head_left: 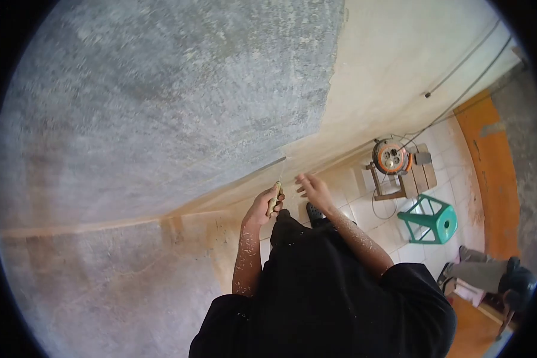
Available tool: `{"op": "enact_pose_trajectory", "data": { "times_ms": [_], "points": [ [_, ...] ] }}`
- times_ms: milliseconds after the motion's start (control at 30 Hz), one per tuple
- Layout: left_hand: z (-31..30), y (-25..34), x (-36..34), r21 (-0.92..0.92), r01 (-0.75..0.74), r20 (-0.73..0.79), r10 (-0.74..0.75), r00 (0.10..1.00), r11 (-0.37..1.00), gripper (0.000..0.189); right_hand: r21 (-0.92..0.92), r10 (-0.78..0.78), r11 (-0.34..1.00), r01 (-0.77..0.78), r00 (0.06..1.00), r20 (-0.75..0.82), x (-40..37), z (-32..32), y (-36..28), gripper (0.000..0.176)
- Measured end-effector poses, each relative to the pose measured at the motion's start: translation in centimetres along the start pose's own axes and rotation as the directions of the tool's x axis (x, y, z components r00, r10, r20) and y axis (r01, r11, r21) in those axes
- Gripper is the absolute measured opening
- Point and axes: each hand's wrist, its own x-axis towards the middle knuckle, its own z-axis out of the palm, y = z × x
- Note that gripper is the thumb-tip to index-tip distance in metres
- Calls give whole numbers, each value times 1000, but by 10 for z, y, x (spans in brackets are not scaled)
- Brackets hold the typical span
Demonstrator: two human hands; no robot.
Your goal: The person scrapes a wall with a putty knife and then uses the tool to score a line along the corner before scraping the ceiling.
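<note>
My left hand [259, 209] is wrapped round the pale handle of a scraper [274, 198], held upright close to the wall. Its thin blade points up and shows almost edge-on. To the right of it, my right hand [315, 191] is held in the air, fingers stretched out, with nothing in it. Small pale flakes cling to both forearms. In front of me rises the wall, with a rough grey patch [221, 89] whose ragged edge meets smooth cream paint [382, 65].
An orange and black cable reel [391, 156] rests on a small wooden stool [419, 179], its cable running up the wall. Near it stands a green plastic stool [438, 221]. Another person [486, 274] is low at the far right, by an orange surface [489, 131]. Pale tiles [364, 221] cover the floor.
</note>
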Motion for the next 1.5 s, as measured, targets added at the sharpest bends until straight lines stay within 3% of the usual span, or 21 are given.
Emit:
{"op": "enact_pose_trajectory", "data": {
  "times_ms": [100,200,333,367,400,433,467,500,600,667,733,767,833,933,1000,1167,1300,1400,1500],
  "points": [
    [-12,5,7,94,30,-58,-25,998,995,33,52,-112,992,113,994,-5,-6,44,17,40],
    [-7,9,-2,131,-51,-186,75,980,990,34,418,43,908,5,993,-106,-18,96,-12,42],
    [-11,-12,7,257,-230,-374,316,872,939,37,281,141,958,-58,948,-285,6,139,19,40],
    [-17,-18,7,286,-254,-348,347,871,924,41,286,155,957,-57,930,-333,8,142,16,37],
    [-21,-14,1,428,-190,-325,347,880,884,41,291,169,955,-56,909,-381,9,146,13,35],
    [-20,-5,-10,560,-128,-300,344,890,819,42,269,83,962,48,886,-456,16,150,23,31],
    [-20,2,-21,676,-68,-277,339,899,734,42,258,80,965,54,873,-481,16,152,36,32],
    [-24,6,-32,774,-121,-182,401,898,622,39,245,77,968,57,861,-503,8,151,23,34],
    [-52,21,-62,886,-248,-66,634,770,393,29,152,43,987,45,845,-532,15,149,31,34],
    [-45,61,-95,904,-222,-107,694,712,367,23,225,84,974,36,861,-501,10,153,37,33],
    [-62,86,-113,917,-315,-7,800,599,244,22,431,153,901,47,896,-417,2,152,25,32],
    [-63,96,-125,917,-344,9,850,527,204,22,569,197,822,-15,945,-260,2,151,39,40],
    [-64,114,-145,915,-384,32,931,365,119,21,580,157,814,23,953,-258,-2,156,35,39],
    [-77,129,-147,914,-382,97,987,-128,-139,20,482,105,875,43,956,-276,-4,159,32,41],
    [-92,139,-138,885,-417,133,971,-199,-207,19,425,93,904,50,947,-308,-4,163,25,43],
    [-97,147,-129,828,-456,205,933,-296,-327,21,493,242,870,-32,897,-369,-6,171,23,46],
    [-102,146,-132,828,-476,191,946,-261,-298,20,360,134,929,84,831,-540,4,184,22,51],
    [-106,145,-134,831,-466,210,947,-242,-303,21,217,65,972,88,789,-611,-3,178,5,50],
    [-112,147,-134,825,-466,247,945,-213,-321,20,284,119,955,80,777,-619,-2,183,-4,50]
  ]
}}
